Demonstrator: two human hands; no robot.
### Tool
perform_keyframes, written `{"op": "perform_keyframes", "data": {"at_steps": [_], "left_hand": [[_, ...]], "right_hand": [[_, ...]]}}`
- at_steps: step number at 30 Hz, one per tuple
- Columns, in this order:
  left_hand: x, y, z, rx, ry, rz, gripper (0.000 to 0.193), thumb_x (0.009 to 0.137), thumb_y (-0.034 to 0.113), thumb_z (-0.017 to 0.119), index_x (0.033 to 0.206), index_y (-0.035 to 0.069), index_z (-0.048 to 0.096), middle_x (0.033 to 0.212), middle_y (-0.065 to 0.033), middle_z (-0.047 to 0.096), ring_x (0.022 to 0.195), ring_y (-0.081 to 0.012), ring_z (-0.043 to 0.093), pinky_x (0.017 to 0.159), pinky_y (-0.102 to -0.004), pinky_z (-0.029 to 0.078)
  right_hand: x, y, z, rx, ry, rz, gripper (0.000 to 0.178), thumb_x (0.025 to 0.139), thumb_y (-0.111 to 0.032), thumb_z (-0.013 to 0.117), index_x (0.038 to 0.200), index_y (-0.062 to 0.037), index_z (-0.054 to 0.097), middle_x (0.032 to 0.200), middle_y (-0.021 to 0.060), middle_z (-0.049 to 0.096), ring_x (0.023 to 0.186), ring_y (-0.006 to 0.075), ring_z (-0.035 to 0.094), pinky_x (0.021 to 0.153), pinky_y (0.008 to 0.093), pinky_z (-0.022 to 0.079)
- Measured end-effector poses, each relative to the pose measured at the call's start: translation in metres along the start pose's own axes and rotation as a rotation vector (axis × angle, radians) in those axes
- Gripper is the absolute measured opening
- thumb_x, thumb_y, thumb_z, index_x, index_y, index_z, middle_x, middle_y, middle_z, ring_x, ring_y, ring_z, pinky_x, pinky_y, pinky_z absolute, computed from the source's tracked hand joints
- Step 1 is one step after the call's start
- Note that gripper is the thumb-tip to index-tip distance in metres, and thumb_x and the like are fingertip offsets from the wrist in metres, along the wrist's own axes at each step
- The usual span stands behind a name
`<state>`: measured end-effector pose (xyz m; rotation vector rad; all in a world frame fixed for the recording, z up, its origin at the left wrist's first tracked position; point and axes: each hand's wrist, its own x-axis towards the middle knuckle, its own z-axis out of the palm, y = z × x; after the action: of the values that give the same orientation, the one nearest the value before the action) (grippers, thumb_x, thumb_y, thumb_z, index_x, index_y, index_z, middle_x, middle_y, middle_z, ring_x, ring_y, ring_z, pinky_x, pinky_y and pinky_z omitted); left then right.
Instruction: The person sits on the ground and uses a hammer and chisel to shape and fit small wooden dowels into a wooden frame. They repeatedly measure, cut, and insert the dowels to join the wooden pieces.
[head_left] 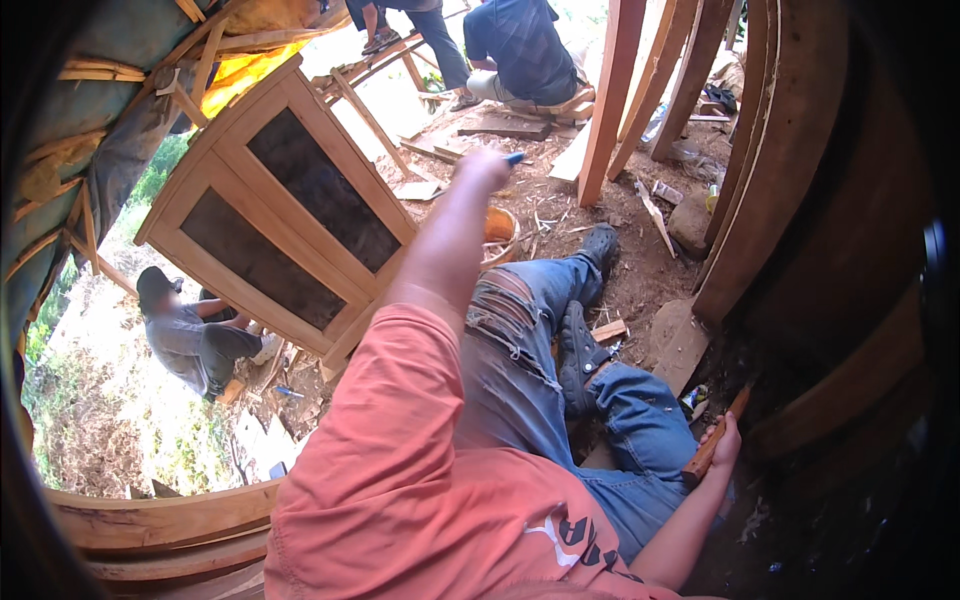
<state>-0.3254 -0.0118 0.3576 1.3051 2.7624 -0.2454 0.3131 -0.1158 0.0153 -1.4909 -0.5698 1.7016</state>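
My left arm stretches forward past the wooden cabinet, and my left hand (484,170) is closed with a small blue object (513,159) sticking out of it. What kind of object that is, I cannot make out. Low at the right, beside my bent knee, my right hand (728,444) grips a reddish-brown strip of wood (706,456), held at a slant. The wooden cabinet (268,205), with two dark panels in its front, stands tilted in view to the left of my arm.
An orange bucket (499,228) stands beyond my knees. Upright timbers (612,100) and curved planks line the right side; more planks (160,525) lie at lower left. One person (195,335) crouches left of the cabinet, another (522,50) sits ahead. Wood scraps litter the dirt floor.
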Motion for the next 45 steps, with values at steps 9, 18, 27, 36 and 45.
{"op": "perform_keyframes", "data": {"at_steps": [9, 18, 27, 36, 45], "left_hand": [[0.060, -0.280, 0.018, 0.186, -0.345, -0.485, 0.060, 0.099, 0.015, 0.057, 0.159, 0.017, 0.053, 0.160, -0.0120, 0.056, 0.146, -0.0224, 0.055, 0.118, -0.0386, 0.046], [0.013, -0.268, 0.085, 0.141, -0.332, -0.426, 0.050, 0.102, 0.028, 0.065, 0.147, 0.008, 0.064, 0.148, -0.0218, 0.063, 0.140, -0.0320, 0.060, 0.118, -0.0428, 0.046], [0.043, -0.239, 0.060, 0.068, -0.048, -0.266, 0.040, 0.093, 0.012, 0.066, 0.132, 0.003, 0.072, 0.129, -0.0203, 0.075, 0.123, -0.0320, 0.071, 0.105, -0.0412, 0.056], [0.056, -0.171, 0.054, 0.040, 0.012, -0.183, 0.042, 0.091, 0.015, 0.075, 0.131, 0.002, 0.072, 0.126, -0.0222, 0.076, 0.119, -0.0350, 0.073, 0.103, -0.0430, 0.058], [0.053, -0.161, 0.087, -0.039, 0.075, -0.084, 0.040, 0.093, 0.024, 0.074, 0.127, 0.001, 0.074, 0.127, -0.0239, 0.074, 0.119, -0.0364, 0.073, 0.101, -0.0426, 0.058]], "right_hand": [[-0.027, -0.012, 0.042, -0.203, -0.038, -0.032, 0.036, 0.106, -0.045, 0.060, 0.106, -0.0092, 0.055, 0.068, 0.0048, 0.056, 0.046, 0.0177, 0.056, 0.042, 0.0338, 0.047], [-0.039, -0.018, 0.081, -0.279, -0.148, -0.013, 0.032, 0.108, -0.041, 0.059, 0.107, -0.0085, 0.057, 0.067, 0.0037, 0.057, 0.046, 0.0160, 0.056, 0.041, 0.0315, 0.046], [-0.039, -0.027, 0.086, -0.341, -0.113, -0.003, 0.029, 0.107, -0.037, 0.063, 0.110, -0.0082, 0.060, 0.065, 0.0030, 0.057, 0.046, 0.0143, 0.055, 0.042, 0.0307, 0.046], [-0.045, -0.033, 0.093, -0.415, -0.121, -0.009, 0.026, 0.106, -0.029, 0.066, 0.106, -0.0035, 0.062, 0.066, 0.0023, 0.057, 0.047, 0.0133, 0.055, 0.044, 0.0306, 0.046], [-0.058, -0.034, 0.116, -0.587, -0.097, -0.050, 0.029, 0.106, -0.033, 0.065, 0.105, -0.0036, 0.064, 0.065, 0.0031, 0.057, 0.046, 0.0138, 0.054, 0.043, 0.0306, 0.046]]}}
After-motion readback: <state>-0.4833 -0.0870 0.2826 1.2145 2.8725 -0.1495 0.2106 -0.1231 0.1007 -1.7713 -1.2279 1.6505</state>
